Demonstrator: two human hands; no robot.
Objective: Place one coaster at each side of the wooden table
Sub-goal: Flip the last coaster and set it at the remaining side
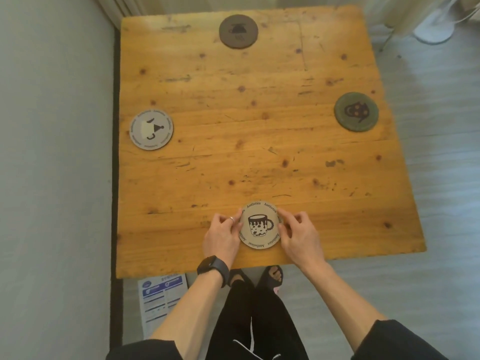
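Where the knotty, scratched pine table point(259, 141) meets its left edge, a grey round coaster point(151, 129) lies flat. At the table's far edge sits a brown disc point(238, 31). At its near edge, the left hand point(222, 236) and right hand point(298, 233) pinch a tan cardboard coaster point(260, 224) printed with a mug. Near the table's right edge rests a green disc point(356, 112).

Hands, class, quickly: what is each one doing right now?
Left hand: fingers curled on the left rim of the beige mug coaster, which lies flat on the table.
Right hand: fingers curled on its right rim.
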